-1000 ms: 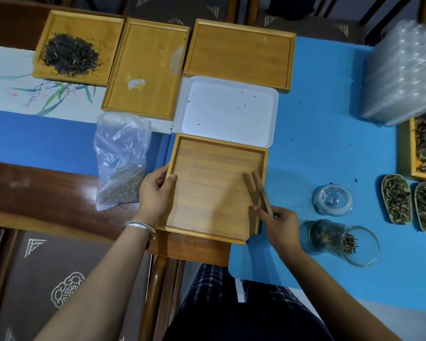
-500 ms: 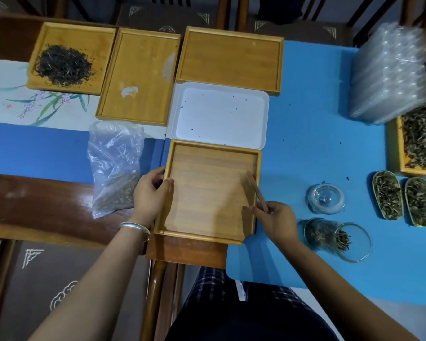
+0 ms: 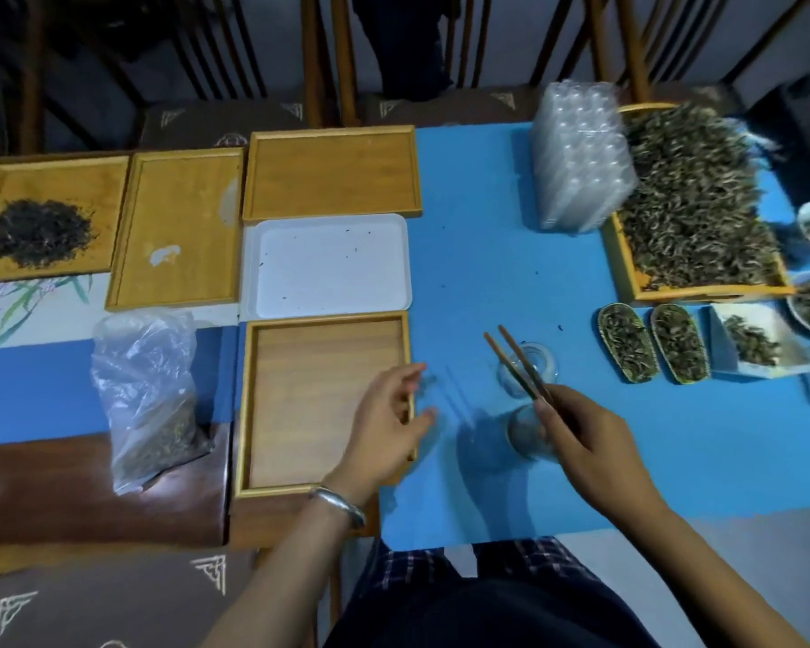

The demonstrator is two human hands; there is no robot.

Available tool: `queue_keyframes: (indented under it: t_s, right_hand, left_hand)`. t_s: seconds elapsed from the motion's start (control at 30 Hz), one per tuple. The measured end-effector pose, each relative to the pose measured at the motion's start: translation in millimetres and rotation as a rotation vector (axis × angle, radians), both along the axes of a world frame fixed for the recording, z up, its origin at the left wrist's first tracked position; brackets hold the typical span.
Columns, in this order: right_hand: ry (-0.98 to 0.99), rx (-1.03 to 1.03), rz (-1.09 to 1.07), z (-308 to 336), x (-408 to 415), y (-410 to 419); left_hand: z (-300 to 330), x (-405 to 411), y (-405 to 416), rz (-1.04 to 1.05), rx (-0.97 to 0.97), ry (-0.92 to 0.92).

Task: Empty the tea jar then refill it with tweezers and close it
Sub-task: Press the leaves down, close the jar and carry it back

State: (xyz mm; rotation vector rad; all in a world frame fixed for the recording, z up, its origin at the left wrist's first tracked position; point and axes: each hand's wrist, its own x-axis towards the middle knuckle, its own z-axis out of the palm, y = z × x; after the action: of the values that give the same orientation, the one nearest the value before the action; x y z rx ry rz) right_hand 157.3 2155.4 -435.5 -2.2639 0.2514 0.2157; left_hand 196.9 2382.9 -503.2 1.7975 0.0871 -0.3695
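The right hand (image 3: 590, 441) has lifted the thin brown wooden tweezers (image 3: 517, 362) off the near wooden tray (image 3: 253, 404) — the left hand (image 3: 384, 427), fingers loose, reaches for the clear glass tea jar (image 3: 527, 432).

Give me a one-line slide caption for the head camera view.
Right hand holds wooden tweezers above the glass jar; left hand hovers open beside a bamboo tray.

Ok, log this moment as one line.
right hand: grips tweezers, raised | left hand: open, over wooden tray edge | tea jar: behind right hand, blurred
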Motion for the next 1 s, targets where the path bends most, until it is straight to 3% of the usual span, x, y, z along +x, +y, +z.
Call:
queue_keyframes:
  t_s: [0.13,0.3,0.67,1.0]
  right_hand:
    - [0.015,-0.139,0.082,8.6,-25.9,-45.3]
    - [0.066,-0.21,0.186,7.3,-45.5,-81.7]
    - [0.052,-0.367,0.398,30.7,-32.3,-140.8]
    - [0.031,-0.715,0.62,60.3,16.1,-80.0]
  left_hand:
    - [-13.5,-20.2,-54.5,-0.33,0.057,0.071]
    - [-28.4,-36.5,-102.8,-0.397,0.21,-0.052]
    - [-24.8,-44.0,-154.3,0.007,0.19,-0.083]
    - [12.5,-19.9,-127.9,0.135,0.366,-0.23]
